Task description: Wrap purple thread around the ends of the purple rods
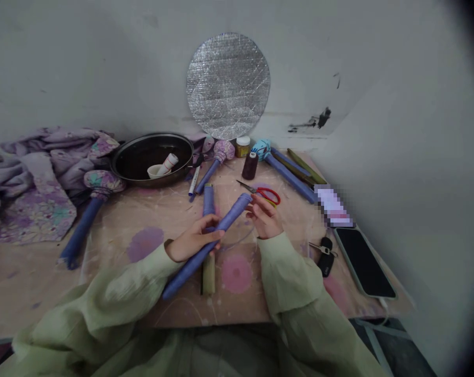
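My left hand is wrapped round the middle of a long blue-wrapped stick, which slants from lower left up to the right above the table. My right hand is beside the stick's upper end, fingers curled and pinched close to it; what they pinch is too small to make out. Under the stick lies a second stick, blue at the far end and bare at the near end. Red-handled scissors lie just beyond my right hand.
A dark pan holding a small cup and tube stands at the back, with purple cloth to its left. Dark thread spool, a jar, more blue sticks, keys and a phone lie at the right. A round silver disc leans on the wall.
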The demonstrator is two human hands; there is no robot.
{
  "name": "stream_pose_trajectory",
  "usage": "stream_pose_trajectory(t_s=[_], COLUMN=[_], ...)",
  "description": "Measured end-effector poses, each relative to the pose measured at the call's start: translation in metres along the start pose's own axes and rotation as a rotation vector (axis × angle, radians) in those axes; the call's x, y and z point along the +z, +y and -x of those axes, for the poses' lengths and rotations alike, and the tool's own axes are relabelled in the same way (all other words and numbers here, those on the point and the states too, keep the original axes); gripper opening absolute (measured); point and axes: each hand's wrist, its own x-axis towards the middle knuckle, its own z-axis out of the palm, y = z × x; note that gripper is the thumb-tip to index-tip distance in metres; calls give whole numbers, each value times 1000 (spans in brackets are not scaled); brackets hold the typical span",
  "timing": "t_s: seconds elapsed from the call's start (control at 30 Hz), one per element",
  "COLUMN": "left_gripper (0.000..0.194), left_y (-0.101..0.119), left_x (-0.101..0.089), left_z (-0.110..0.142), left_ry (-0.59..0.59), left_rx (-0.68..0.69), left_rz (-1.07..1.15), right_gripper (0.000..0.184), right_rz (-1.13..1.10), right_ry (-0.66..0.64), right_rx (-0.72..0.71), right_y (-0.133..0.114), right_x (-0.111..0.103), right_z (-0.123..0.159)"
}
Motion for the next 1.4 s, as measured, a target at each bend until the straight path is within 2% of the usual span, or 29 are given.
stream_pose_trajectory(t_s=[0.13,0.37,0.5,0.7,0.9,1.07,1.2,1.4], left_gripper=[37,36,34,20,11,9,18,17], left_y=[0,-5,-8,-11,-15,-31,-45,-60], left_x=[0,6,4,-17,-37,-49,-59,-71], left_z=[8,14,18,22,28,34,26,11], left_ry=[39,51,61,168,340,410,462,493], left_rx=[21,6,27,-29,47,77,162,267], left_rz=[-104,-137,12,409,540,618,698,802], right_gripper=[38,34,40,36,37,39,39,34], right_rz=[83,90,94,110,113,140,163,225], right_ry=[59,101,44,-36,-122,-181,-220,-218], right_rx=[-71,-9,92,204,288,325,342,371], right_y=[-4,3,10,13,15,22,31,47], right_x=[5,5,4,3,4,5,2,-8], right_z=[6,7,6,9,11,12,8,-3])
